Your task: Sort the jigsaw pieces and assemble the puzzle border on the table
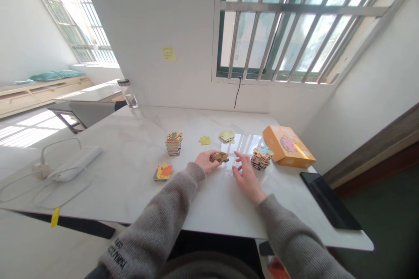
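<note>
My left hand (pixel 207 161) is closed around a few brown and orange puzzle pieces (pixel 220 157), held low over the white table. My right hand (pixel 244 173) is just to their right, fingers apart, with nothing visible in it. A tall stack of puzzle pieces (pixel 261 158) with a pale blue top stands beside the right hand. Another tall stack of puzzle pieces (pixel 174 144) is at the left, and a low yellow-orange pile of pieces (pixel 163 171) lies nearer me. Behind the hands are a single yellow-green piece (pixel 204 140) and a small pile of yellow-green pieces (pixel 227 136).
An orange box (pixel 290 146) sits at the right by the wall, with a black tablet-like slab (pixel 330 200) on the table's right edge. A white power strip (pixel 77 163) with cables lies at the left. A clear bottle (pixel 128 94) stands at the back left corner.
</note>
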Available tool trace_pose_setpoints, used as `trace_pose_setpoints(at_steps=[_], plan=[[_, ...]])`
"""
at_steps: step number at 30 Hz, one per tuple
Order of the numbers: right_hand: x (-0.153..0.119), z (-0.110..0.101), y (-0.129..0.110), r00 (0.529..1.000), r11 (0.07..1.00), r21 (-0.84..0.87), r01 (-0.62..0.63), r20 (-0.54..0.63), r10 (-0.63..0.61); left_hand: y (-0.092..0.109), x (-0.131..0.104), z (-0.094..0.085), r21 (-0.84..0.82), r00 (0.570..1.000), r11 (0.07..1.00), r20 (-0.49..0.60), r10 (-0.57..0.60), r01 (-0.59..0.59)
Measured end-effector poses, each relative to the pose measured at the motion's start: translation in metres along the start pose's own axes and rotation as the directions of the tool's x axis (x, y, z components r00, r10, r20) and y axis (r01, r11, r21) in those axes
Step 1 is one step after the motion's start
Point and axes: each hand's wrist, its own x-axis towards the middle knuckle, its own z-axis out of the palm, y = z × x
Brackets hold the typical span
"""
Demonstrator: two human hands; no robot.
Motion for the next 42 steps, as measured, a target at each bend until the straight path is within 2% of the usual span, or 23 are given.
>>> trace_pose_setpoints(at_steps=[4, 7, 10, 12, 15, 19, 21, 24, 31, 34, 36, 38, 40, 42], plan=[[-0.002, 0.005, 0.005, 0.996, 0.998, -0.059, 0.022, 0.089, -0.017, -0.008, -0.018, 0.007, -0.124, 0.997, 0.99, 0.011, 0.075, -0.073], [-0.002, 0.01, 0.006, 0.984, 0.994, -0.089, 0.061, 0.173, -0.045, -0.014, -0.02, 0.012, -0.179, 0.994, 0.978, 0.021, 0.111, -0.106], [0.0, 0.013, 0.006, 0.979, 0.989, -0.132, 0.07, 0.201, -0.042, -0.021, -0.018, 0.015, -0.223, 0.995, 0.971, 0.031, 0.092, -0.083], [0.002, 0.015, 0.008, 0.982, 0.984, -0.173, 0.042, 0.191, -0.008, -0.025, -0.016, 0.016, -0.171, 0.996, 0.981, -0.003, 0.089, -0.089], [0.008, 0.018, 0.013, 0.982, 0.966, -0.258, 0.033, 0.186, 0.016, -0.032, -0.013, 0.018, 0.042, 0.989, 0.993, -0.093, 0.113, -0.109], [0.021, 0.02, 0.018, 0.976, 0.95, -0.311, 0.035, 0.217, 0.035, -0.035, -0.012, 0.019, 0.274, 0.99, 0.96, -0.107, 0.087, -0.055], [0.027, 0.02, 0.019, 0.966, 0.962, -0.273, -0.006, 0.248, 0.076, -0.034, -0.015, 0.017, 0.311, 0.989, 0.948, -0.106, 0.099, -0.062], [0.033, 0.02, 0.02, 0.955, 0.986, -0.152, -0.074, 0.273, 0.114, -0.029, -0.021, 0.013, 0.33, 0.981, 0.932, -0.073, 0.181, -0.148], [0.028, 0.02, 0.019, 0.967, 0.984, 0.056, -0.168, 0.205, 0.153, -0.028, -0.025, 0.011, 0.413, 0.962, 0.873, 0.04, 0.268, -0.261], [0.026, 0.018, 0.013, 0.962, 0.958, 0.179, -0.224, 0.199, 0.188, -0.032, -0.021, 0.013, 0.406, 0.942, 0.86, 0.01, 0.335, -0.31], [0.025, 0.016, 0.007, 0.963, 0.921, 0.292, -0.259, 0.15, 0.224, -0.035, -0.019, 0.013, 0.392, 0.913, 0.853, -0.076, 0.402, -0.343], [0.025, 0.015, 0.001, 0.958, 0.874, 0.393, -0.286, 0.099, 0.269, -0.035, -0.018, 0.012, 0.372, 0.863, 0.841, -0.167, 0.477, -0.392], [0.024, 0.015, -0.005, 0.947, 0.832, 0.46, -0.311, 0.079, 0.311, -0.033, -0.019, 0.011, 0.355, 0.813, 0.818, -0.213, 0.543, -0.453], [0.022, 0.016, -0.008, 0.936, 0.795, 0.503, -0.338, 0.093, 0.339, -0.03, -0.02, 0.01, 0.342, 0.781, 0.798, -0.228, 0.582, -0.495]])
